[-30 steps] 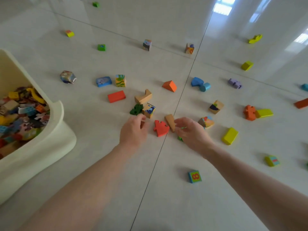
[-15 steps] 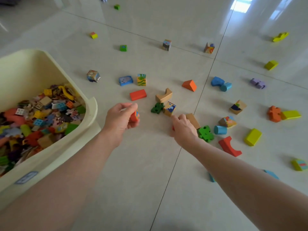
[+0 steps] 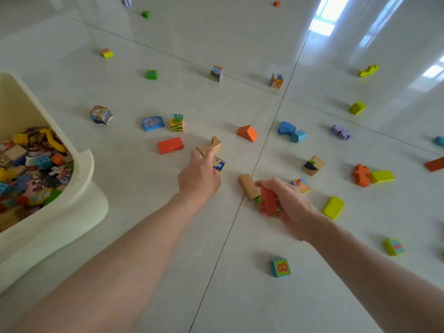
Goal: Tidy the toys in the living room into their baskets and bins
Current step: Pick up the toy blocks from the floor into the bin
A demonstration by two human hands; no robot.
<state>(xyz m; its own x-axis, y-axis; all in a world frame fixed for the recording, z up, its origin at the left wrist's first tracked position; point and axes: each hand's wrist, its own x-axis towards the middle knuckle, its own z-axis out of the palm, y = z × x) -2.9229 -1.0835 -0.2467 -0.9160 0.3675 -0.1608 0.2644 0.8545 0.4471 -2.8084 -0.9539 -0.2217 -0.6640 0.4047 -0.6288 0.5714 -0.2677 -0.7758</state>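
Both hands gather blocks off the floor beside the bin.

The right hand clutches a red piece with green bits; overfilled, one may drop. The left hand reaches the picture cube, its grip hidden. The cream bin sits left.

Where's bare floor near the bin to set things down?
Bare floor runs between the bin and the number block, under both arms. It is crowded beyond the left hand and around the right hand.

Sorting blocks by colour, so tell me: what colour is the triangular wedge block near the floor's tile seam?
Orange: the wedge block, clearest in the head view.
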